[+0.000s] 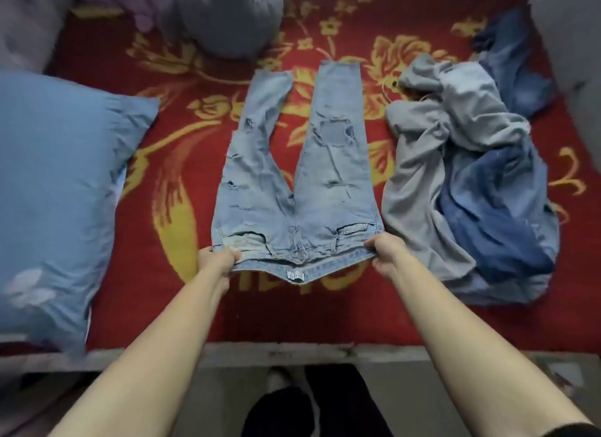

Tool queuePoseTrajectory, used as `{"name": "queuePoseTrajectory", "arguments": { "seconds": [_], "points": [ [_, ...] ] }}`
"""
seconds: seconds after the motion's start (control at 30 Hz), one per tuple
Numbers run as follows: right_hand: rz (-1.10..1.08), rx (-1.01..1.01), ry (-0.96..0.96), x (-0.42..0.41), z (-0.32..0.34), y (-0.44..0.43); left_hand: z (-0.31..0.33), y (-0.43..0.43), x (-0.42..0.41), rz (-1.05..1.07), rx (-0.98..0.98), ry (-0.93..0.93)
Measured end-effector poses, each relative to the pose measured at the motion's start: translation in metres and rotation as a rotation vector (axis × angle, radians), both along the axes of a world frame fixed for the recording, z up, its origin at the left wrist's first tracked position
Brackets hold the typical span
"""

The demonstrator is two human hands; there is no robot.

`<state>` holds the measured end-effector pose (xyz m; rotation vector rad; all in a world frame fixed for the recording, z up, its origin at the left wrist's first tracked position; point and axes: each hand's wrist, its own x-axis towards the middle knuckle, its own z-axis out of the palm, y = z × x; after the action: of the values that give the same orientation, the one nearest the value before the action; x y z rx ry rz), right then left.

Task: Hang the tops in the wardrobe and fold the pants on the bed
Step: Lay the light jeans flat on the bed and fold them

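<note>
**Jeans spread flat, held at both waistband corners**

Red bedcover with a gold floral pattern [182, 163] forms the work surface, viewed from its near edge. A pale blue, faded and ripped pair of denim jeans [325, 176] lies face up in the middle of it, legs pointing away and parted in a narrow V, waistband nearest the person. This layout appears deliberate: the garment is spread flat and squared, which is the usual starting position for a fold.

The left hand [216, 261] grips the left corner of the waistband; its fingers [232, 256] are curled shut over the denim edge. The right hand [387, 253] grips the opposite corner, the thumb lying along the waistband and the other fingers tucked beneath the cloth, where their exact closure cannot be seen. Both holds look firm. The band sags slightly between them, the inner label showing at the centre, so the near edge seems lifted a little or under pull.

To the right, just beside the jeans, sits an unsorted heap: a crumpled grey hooded sweatshirt [435, 150] lying partly over dark blue denim garments [494, 222]. A large light blue pillow [61, 189] rests to the left and a grey-blue round cushion [227, 17] at the far side.

Assessment: folding of this pair has not begun; the heap awaits handling. No wardrobe is in view.
</note>
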<state>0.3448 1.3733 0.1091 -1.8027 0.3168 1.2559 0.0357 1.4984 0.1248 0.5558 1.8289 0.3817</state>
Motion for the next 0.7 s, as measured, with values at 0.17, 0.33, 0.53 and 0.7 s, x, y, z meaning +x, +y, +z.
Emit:
{"name": "queuePoseTrajectory", "arguments": {
  "seconds": [0.17,0.33,0.53,0.7],
  "points": [
    [0.039,-0.179,-0.035,-0.029,-0.043,-0.075,-0.056,-0.07,-0.038,-0.059,-0.1,0.143],
    [0.069,-0.125,-0.044,-0.033,-0.043,-0.113,-0.064,-0.086,-0.047,-0.166,-0.03,0.178],
    [0.087,-0.132,-0.063,-0.049,-0.088,-0.156,-0.101,-0.114,-0.05,-0.361,0.025,0.272],
    [0.119,-0.353,-0.093,-0.078,-0.129,-0.211,-0.129,-0.161,-0.066,-0.456,0.022,0.373]
  ]
}}
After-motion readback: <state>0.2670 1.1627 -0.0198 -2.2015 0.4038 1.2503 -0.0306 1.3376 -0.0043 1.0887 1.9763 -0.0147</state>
